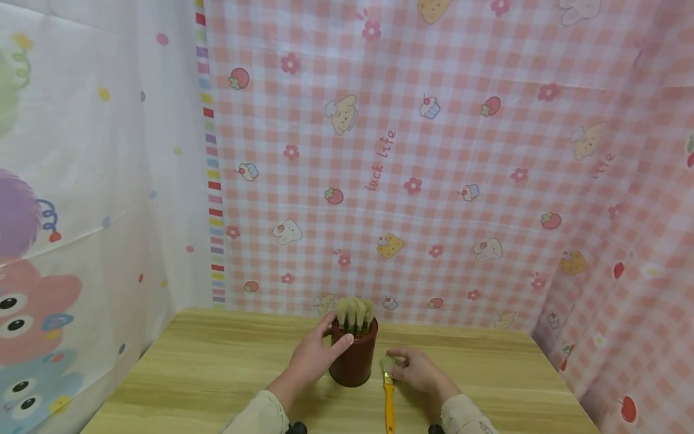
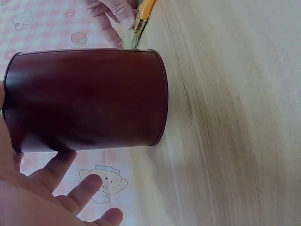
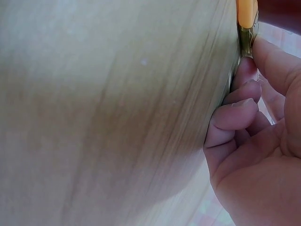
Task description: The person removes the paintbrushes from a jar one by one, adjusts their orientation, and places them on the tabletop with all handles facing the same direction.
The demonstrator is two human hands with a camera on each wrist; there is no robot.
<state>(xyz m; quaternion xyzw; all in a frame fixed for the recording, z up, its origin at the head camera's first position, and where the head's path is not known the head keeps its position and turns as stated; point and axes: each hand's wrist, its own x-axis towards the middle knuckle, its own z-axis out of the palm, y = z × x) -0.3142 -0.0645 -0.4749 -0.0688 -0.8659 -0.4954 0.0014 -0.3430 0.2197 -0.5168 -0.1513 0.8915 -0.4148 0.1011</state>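
Note:
A dark red-brown cylindrical holder (image 1: 352, 364) stands upright on the table, with several bristle brushes (image 1: 355, 312) in it, bristles up. My left hand (image 1: 313, 357) grips the holder near its rim, the thumb across the front. In the left wrist view some of that hand's fingers (image 2: 84, 193) extend away from the wall. Right of the holder, a paintbrush (image 1: 389, 401) with an orange-yellow handle lies with its bristles pointing to the back. At its bristle end, my right hand (image 1: 420, 369) pinches it by the metal band, its other fingers curled against the tabletop.
The light wood-grain table (image 1: 244, 343) runs back to a pink checked cloth (image 1: 379, 150) hung behind it. A white printed cloth (image 1: 108, 181) hangs on the left, and pink checked cloth (image 1: 640, 271) covers the right side.

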